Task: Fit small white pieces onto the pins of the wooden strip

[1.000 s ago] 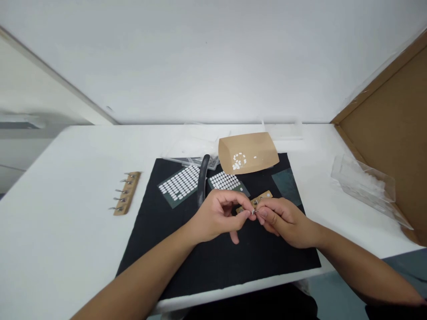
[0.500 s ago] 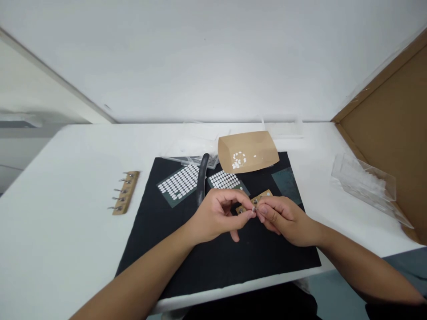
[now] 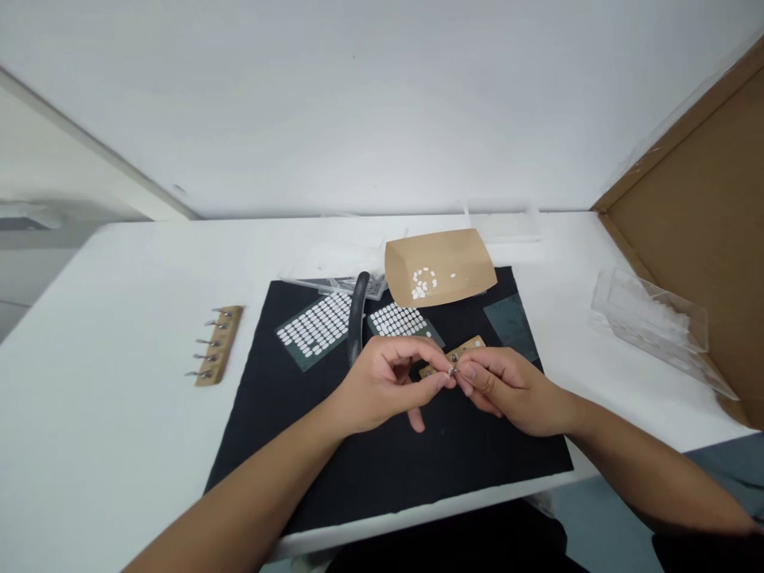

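Over the black mat (image 3: 442, 469), my left hand (image 3: 382, 390) and my right hand (image 3: 519, 391) meet fingertip to fingertip. A small metal piece (image 3: 454, 371) shows in my right hand's pinch, pointing left. My left thumb and forefinger close at its tip, where a tiny pale spot shows; what they grip is too small to name. Just behind the fingers lies a tan block (image 3: 477, 343) with metal parts on it, partly covered by my hands. Two dark green sheets of white oval pieces, a left sheet (image 3: 316, 326) and a right sheet (image 3: 399, 320), lie beyond my left hand.
A brown paper tray (image 3: 471, 267) holds several small white pieces. A black curved handle (image 3: 357, 318) stands left of it. Another tan block (image 3: 222, 346) with metal clips lies left of the mat. At right are a clear plastic box (image 3: 650, 318) and a cardboard wall (image 3: 704, 199).
Both hands keep the same pinch at the small metal piece. The whole view has shifted slightly; no object has clearly moved on the table.
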The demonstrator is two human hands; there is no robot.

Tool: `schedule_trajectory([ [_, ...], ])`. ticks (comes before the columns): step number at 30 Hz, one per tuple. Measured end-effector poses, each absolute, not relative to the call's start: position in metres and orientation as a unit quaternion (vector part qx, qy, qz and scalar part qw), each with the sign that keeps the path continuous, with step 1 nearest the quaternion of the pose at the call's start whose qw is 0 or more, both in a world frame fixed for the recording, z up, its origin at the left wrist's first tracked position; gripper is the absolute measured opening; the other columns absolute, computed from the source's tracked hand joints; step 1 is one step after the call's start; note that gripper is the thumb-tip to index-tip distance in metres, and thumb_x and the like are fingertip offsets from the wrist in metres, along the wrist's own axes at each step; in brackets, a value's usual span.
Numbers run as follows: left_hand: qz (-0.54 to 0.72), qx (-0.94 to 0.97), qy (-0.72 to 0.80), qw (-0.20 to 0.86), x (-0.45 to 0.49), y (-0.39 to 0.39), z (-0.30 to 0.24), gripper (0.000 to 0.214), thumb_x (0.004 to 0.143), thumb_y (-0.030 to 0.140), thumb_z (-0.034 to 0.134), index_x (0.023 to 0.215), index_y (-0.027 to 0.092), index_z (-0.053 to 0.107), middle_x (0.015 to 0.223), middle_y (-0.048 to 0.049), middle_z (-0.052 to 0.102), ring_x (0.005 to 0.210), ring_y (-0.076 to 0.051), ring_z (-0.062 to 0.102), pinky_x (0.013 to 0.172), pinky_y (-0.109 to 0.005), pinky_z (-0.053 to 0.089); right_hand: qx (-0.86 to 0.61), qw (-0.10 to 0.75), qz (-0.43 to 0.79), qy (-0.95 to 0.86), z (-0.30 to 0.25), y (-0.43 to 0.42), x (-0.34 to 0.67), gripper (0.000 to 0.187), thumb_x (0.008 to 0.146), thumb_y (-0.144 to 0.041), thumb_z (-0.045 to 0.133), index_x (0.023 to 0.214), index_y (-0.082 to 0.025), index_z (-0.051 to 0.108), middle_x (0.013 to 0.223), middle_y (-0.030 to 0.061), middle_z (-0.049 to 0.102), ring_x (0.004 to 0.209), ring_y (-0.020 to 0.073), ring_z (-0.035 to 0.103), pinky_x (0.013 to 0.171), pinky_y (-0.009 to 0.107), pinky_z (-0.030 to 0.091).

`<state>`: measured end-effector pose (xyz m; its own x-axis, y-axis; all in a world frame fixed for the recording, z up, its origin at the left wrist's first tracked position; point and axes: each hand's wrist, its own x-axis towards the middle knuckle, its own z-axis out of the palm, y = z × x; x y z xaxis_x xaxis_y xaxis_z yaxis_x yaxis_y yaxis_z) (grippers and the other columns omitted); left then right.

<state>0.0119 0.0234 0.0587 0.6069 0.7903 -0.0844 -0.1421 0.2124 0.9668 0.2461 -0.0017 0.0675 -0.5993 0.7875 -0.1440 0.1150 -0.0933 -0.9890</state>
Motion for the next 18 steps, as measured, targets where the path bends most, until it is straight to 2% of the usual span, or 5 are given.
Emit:
schedule_trajectory([
  [10, 0.34, 0.528, 0.298, 0.719, 0.0139, 0.0224, 0.058, 0.014, 0.089, 0.021, 0.081, 0.096, 0.01, 0.076, 0.09, -0.0083, 0.074, 0.075, -0.019, 0.076, 0.042, -0.024, 0.067, -0.351, 0.267, 0.674, -0.592, 0.0669, -0.0021, 0.2454, 0.043, 0.112, -0.054, 0.049, 0.087, -0.02, 0.055, 0.06, -0.0084, 0.046, 0.05, 0.0078, 0.038, 0.051, 0.021, 0.034],
  [18, 0.336, 0.523, 0.32, 0.715, 0.0136, 0.0237, 0.0546, 0.01, 0.087, 0.017, 0.079, 0.093, 0.009, 0.076, 0.086, -0.0076, 0.075, 0.068, -0.016, 0.073, 0.044, -0.025, 0.068, -0.381, 0.27, 0.64, -0.61, 0.0698, -0.0023, 0.246, 0.042, 0.113, -0.05, 0.047, 0.087, -0.019, 0.057, 0.061, -0.0076, 0.048, 0.052, 0.0076, 0.042, 0.052, 0.021, 0.035],
])
